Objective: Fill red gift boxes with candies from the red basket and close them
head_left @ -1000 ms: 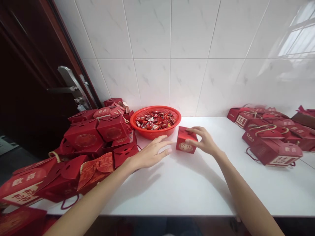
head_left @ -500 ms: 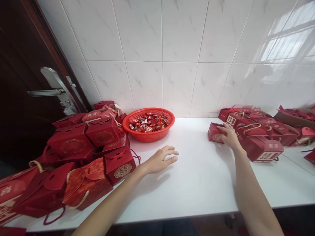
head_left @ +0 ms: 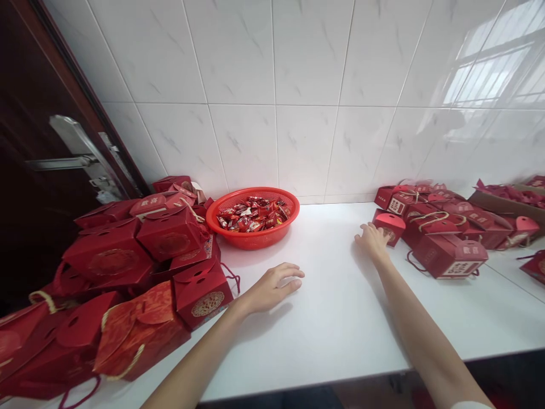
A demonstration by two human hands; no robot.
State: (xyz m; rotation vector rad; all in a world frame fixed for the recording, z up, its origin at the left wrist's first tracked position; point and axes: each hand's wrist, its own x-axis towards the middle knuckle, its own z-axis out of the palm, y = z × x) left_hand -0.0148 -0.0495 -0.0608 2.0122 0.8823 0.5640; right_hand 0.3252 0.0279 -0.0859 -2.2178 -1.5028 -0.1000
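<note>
My left hand (head_left: 272,288) hovers low over the white table (head_left: 326,318), fingers spread and holding nothing. To its upper left stands a red perforated basket (head_left: 255,240) with wrapped sweets (head_left: 253,215) in it. My right hand (head_left: 373,241) is beside the left face of a small red box (head_left: 389,225), its fingers apart and nothing gripped between them. Whether the fingertips touch that box is hard to tell. The small box stands at the left edge of the right-hand group of red boxes (head_left: 450,255).
A large heap of red gift boxes (head_left: 110,250) with cord handles covers the left side. Behind the table rises a white tiled wall (head_left: 304,142). A dark door with a metal handle (head_left: 62,163) is at the left. An open carton (head_left: 502,205) with red items stands far right.
The small red box has moved right, against the other boxes, and turned. My right hand has come off its top to its left side. The view has shifted slightly.
</note>
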